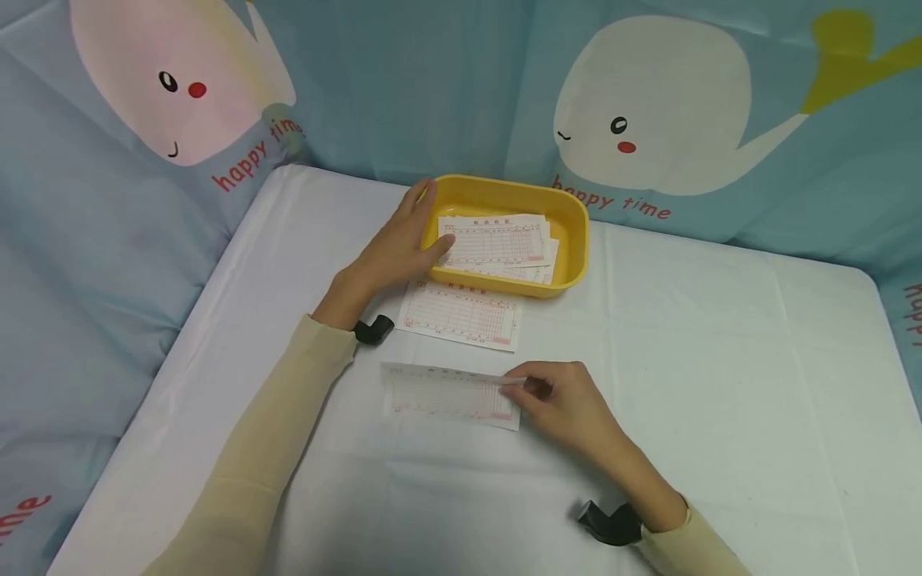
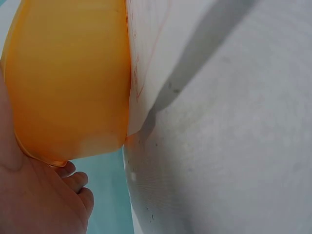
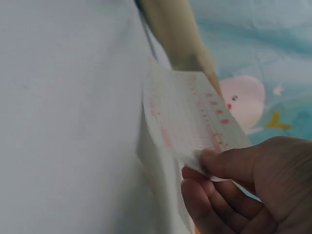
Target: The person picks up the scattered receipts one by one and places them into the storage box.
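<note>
A yellow plastic tray (image 1: pixel 574 240) stands near the back of the table, holding several white slips (image 1: pixel 493 240) printed with red grid forms. My left hand (image 1: pixel 392 250) grips the tray's left end, the thumb over the front rim. In the left wrist view the tray's outer wall (image 2: pixel 68 83) fills the upper left, with fingers bent near its rim. Another printed slip (image 1: pixel 461 316) lies on the table, its top edge hidden by the tray. Closer to me, my right hand (image 1: pixel 569 404) pinches a thin printed slip (image 3: pixel 183 109) by its right end; whether a second sheet lies beneath is unclear.
A white cloth (image 1: pixel 720 400) covers the table. Behind it and on the left hangs a blue curtain (image 1: pixel 446 88) with cartoon whales, close to the tray's back. Black wrist cameras (image 1: pixel 611 524) sit below both sleeves.
</note>
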Action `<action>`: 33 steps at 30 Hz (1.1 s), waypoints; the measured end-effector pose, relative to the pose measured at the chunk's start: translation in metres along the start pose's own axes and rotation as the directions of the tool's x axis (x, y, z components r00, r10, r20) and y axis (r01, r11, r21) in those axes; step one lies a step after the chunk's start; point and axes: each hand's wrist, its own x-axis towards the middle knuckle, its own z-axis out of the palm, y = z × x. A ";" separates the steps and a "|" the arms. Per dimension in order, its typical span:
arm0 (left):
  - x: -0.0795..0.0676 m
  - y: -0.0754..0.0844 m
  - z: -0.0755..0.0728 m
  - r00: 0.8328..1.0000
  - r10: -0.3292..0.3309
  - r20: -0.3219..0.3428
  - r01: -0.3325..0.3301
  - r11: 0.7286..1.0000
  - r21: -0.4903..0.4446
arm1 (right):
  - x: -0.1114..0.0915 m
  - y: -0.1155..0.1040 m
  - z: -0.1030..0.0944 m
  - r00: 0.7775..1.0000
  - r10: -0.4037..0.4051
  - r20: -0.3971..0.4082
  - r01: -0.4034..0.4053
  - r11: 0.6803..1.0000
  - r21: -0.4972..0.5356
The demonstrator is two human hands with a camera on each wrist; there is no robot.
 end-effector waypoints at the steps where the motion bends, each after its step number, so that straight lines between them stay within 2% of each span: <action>1: 0.001 0.001 0.000 1.000 0.001 0.002 -0.001 1.000 0.000 | 0.000 0.001 -0.004 1.000 0.012 -0.005 -0.012 1.000 0.003; 8: 0.003 0.004 0.002 1.000 -0.009 0.014 0.009 1.000 -0.004 | 0.005 0.006 -0.037 0.992 0.110 -0.062 -0.107 0.993 0.052; 12: 0.004 0.005 0.004 1.000 -0.017 0.022 0.018 1.000 -0.010 | 0.008 0.008 -0.047 0.986 0.151 -0.064 -0.145 0.985 0.099; 19: 0.002 0.002 0.007 1.000 -0.015 0.018 0.015 1.000 -0.006 | 0.009 0.006 -0.046 0.986 0.164 -0.040 -0.156 0.975 0.160; 28: -0.001 -0.003 0.005 1.000 -0.025 0.017 0.025 1.000 0.007 | 0.012 0.004 -0.042 0.995 0.094 -0.046 -0.088 0.989 0.120; 33: 0.001 0.000 0.003 1.000 -0.011 0.003 0.011 1.000 0.001 | 0.013 0.004 -0.044 0.994 0.101 -0.046 -0.095 0.989 0.111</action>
